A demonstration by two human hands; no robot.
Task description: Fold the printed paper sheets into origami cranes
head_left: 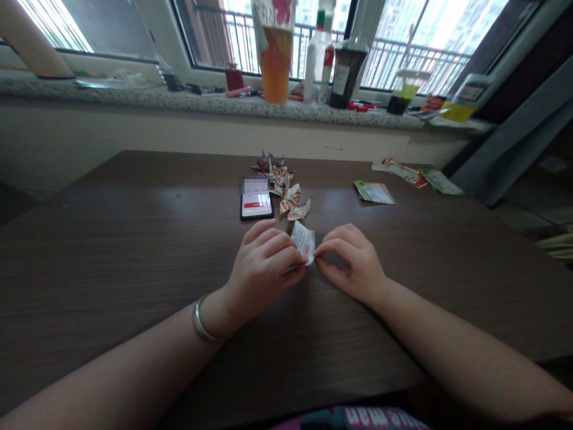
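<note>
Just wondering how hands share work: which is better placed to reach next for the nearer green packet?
Probably the right hand: it is closer to the green packet and only at the edge of the small paper. The left hand is farther off and holds that paper.

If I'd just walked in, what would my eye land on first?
Probably the printed paper near the picture's middle, held by the left hand, with the right hand at its edge. Just beyond lie a pile of folded wrappers and a phone. On the windowsill, a tall orange-filled cup stands out.
</note>
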